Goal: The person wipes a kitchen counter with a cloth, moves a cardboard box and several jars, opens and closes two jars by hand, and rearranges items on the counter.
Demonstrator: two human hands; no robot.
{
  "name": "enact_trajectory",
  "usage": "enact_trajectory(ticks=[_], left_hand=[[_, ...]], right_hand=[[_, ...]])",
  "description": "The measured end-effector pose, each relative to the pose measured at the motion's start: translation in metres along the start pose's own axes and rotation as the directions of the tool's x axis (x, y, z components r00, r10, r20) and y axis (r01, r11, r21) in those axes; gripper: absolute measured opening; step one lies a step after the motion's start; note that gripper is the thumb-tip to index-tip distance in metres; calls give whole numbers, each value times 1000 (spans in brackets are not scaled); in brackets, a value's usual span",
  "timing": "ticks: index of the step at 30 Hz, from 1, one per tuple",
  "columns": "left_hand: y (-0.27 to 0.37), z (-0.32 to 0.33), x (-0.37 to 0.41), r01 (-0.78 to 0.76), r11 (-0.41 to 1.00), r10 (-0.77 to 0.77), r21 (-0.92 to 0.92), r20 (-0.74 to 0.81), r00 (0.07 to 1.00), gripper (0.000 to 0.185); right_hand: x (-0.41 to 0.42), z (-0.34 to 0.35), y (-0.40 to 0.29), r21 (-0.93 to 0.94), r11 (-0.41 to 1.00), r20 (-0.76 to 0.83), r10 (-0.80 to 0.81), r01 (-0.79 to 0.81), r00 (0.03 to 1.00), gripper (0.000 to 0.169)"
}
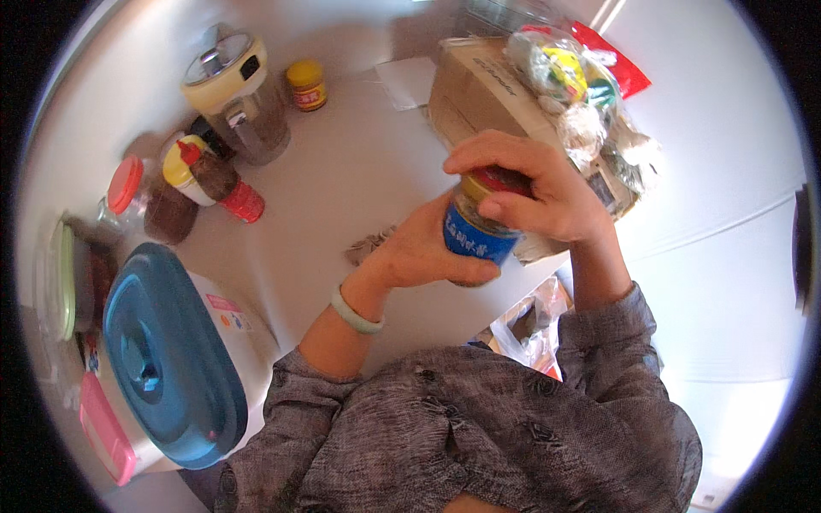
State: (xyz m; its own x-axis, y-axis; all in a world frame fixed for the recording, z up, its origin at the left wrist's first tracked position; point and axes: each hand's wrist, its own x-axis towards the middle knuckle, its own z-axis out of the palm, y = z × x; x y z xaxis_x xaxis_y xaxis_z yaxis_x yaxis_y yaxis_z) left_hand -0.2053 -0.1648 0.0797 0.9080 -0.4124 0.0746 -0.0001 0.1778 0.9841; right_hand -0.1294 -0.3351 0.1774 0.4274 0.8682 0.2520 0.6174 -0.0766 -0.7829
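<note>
A glass jar (478, 237) with a blue label that bears writing is held up in front of me, tilted. My left hand (417, 247) wraps around its body from the left, with the thumb low across the label. Over the top, my right hand (539, 186) grips the jar's lid (492, 182), which shows red and yellow between the fingers. The fingers hide most of the lid, so I cannot tell whether it sits tight. Below and left of the jar, a small crumpled brownish thing (371, 245) lies on the white tabletop (308, 192), partly behind my left hand.
At the right stands a cardboard box (474, 90) topped with plastic-wrapped goods (580, 96). A container with a blue lid (173, 359) is at the near left. Along the back are a red-capped squeeze bottle (221, 183), a cream-topped clear jug (240, 96) and a yellow-lidded jar (306, 84).
</note>
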Motion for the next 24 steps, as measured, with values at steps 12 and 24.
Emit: enact_trajectory(ticks=[12,24], left_hand=[[5,-8,-18,-52,988,73,-147,141,987,85],[-25,-12,-16,-110,980,163,166,-352,922,87]], right_hand=[[8,16,-12,55,993,28,-108,106,994,39],[36,35,18,-103,995,-10,-8,7,1000,47]])
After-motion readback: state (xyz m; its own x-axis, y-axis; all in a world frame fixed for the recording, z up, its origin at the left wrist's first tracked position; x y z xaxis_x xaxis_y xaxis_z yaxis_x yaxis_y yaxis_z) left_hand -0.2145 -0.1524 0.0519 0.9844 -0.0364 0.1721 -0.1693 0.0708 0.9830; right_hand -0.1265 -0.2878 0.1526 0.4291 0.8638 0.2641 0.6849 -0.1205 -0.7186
